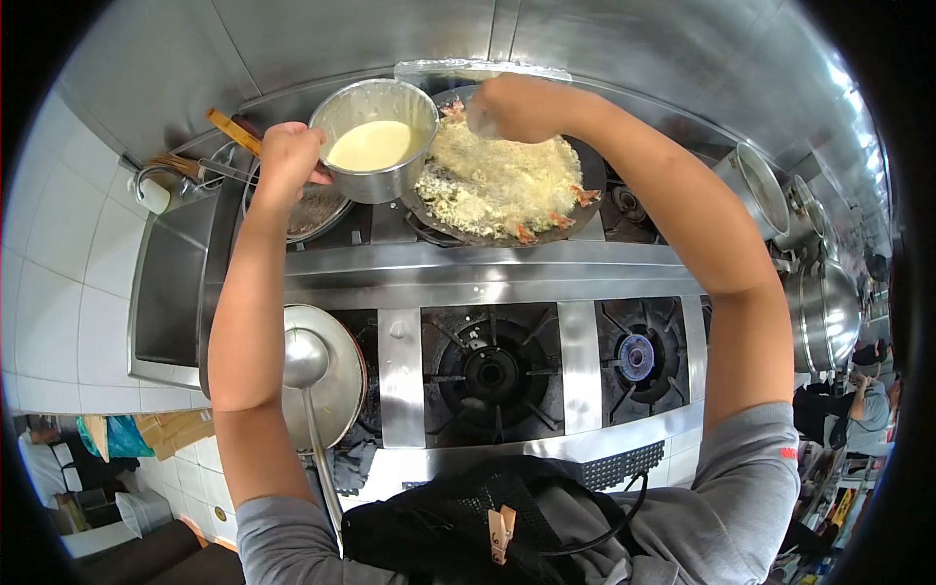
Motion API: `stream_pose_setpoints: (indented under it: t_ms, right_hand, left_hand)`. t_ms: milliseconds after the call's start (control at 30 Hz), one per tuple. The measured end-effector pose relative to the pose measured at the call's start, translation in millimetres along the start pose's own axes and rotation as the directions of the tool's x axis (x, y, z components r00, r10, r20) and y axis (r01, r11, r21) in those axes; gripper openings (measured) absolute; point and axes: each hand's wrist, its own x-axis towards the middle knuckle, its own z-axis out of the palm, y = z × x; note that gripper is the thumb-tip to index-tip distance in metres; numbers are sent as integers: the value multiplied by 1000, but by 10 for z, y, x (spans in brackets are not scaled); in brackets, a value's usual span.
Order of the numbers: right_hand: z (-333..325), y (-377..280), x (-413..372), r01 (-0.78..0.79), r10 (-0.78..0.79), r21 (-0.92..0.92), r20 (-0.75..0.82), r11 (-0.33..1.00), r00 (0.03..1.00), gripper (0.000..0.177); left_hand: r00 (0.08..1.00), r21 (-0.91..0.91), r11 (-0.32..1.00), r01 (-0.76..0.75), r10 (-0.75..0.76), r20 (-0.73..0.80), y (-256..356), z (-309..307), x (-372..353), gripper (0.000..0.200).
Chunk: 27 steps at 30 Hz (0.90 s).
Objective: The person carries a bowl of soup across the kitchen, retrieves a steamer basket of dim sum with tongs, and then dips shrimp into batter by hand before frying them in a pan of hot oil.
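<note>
My left hand (291, 161) is closed on the left side of a metal pot (380, 183), tilted toward me with pale yellow batter (372, 146) inside. Right of the pot is a wide dark wok (597, 166) of bubbling oil, covered in loose yellow batter crumbs (507, 185). Several orange-red shrimp tails (562, 220) stick out around the edge of the crumbs. Over the wok's far part hovers my right hand (522, 107), curled and slightly blurred; whatever its fingers hold, if anything, is hidden.
A lit burner (637, 358) shows a blue flame at the front right, beside an unlit burner (490, 369). At the front left, a ladle (307, 363) rests across a round pan (341, 390). A sink (175, 292) is at left; metal pots (756, 190) stand at right. Other people are in the background.
</note>
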Motion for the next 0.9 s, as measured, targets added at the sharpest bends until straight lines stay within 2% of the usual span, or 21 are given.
stream_pose_setpoints:
  t_ms: [67, 200, 267, 300, 367, 400, 467, 500, 567, 600, 633, 667, 733, 767, 800, 867, 900]
  right_hand:
    - [2, -26, 63, 23, -28, -37, -157, 999, 987, 20]
    - [-116, -103, 82, -50, 40, -59, -163, 997, 986, 19]
    - [-113, -149, 124, 3, 30, 88, -365, 996, 931, 24]
    - [-85, -233, 173, 4, 29, 89, -364, 996, 931, 24]
    - [26, -422, 346, 107, -84, 113, -196, 988, 977, 29]
    - [167, -416, 440, 106, -82, 113, -197, 988, 977, 29]
    - [625, -306, 646, 177, -248, -198, -427, 964, 870, 39]
    - [770, -217, 747, 178, -248, -199, -427, 964, 870, 39]
    - [824, -166, 889, 67, -117, -276, -168, 959, 979, 39]
    - [771, -208, 883, 70, -119, -275, -167, 959, 979, 39]
    - [692, -226, 871, -9, 19, -189, 50, 982, 999, 38]
    - [532, -328, 804, -108, 138, -123, 273, 987, 952, 37]
    - [348, -349, 682, -129, 159, -133, 246, 983, 956, 32]
    - [276, -284, 675, -43, 52, -49, 192, 998, 980, 32]
    - [181, -249, 648, 48, -52, 30, 129, 998, 990, 32]
    - [-77, -172, 567, 114, -114, 125, -6, 986, 993, 34]
    - [-160, -133, 509, 141, -126, 89, -156, 986, 980, 32]
  left_hand:
    - [1000, 8, 1000, 5, -5, -7, 7, 25, -3, 15]
    - [1000, 70, 997, -10, 8, 23, 20, 39, -12, 14]
    - [998, 66, 998, 4, -9, 69, 39, 94, -31, 14]
    - [998, 67, 998, 5, -10, 67, 55, 157, -45, 14]
    - [992, 91, 996, -25, 13, 129, 105, 316, -56, 14]
    - [991, 92, 995, -27, 15, 130, 129, 370, -55, 14]
    - [987, 94, 996, -11, -4, 158, 181, 463, -54, 13]
    - [989, 86, 996, -11, -2, 149, 211, 510, -69, 13]
    - [988, 115, 993, -25, 7, 154, 246, 545, -65, 13]
    - [986, 143, 989, -38, 15, 163, 258, 557, -70, 13]
    - [986, 142, 989, -42, 18, 166, 270, 564, -79, 13]
    - [986, 142, 989, -42, 19, 164, 260, 559, -64, 13]
    - [992, 148, 989, -29, 10, 129, 214, 567, -29, 13]
    - [992, 147, 989, -26, 7, 129, 190, 542, 3, 13]
    - [992, 159, 987, -34, 14, 127, 159, 490, 49, 13]
    - [992, 171, 985, -38, 16, 128, 100, 376, 109, 14]
    - [995, 142, 989, -34, 20, 99, 94, 309, 139, 14]
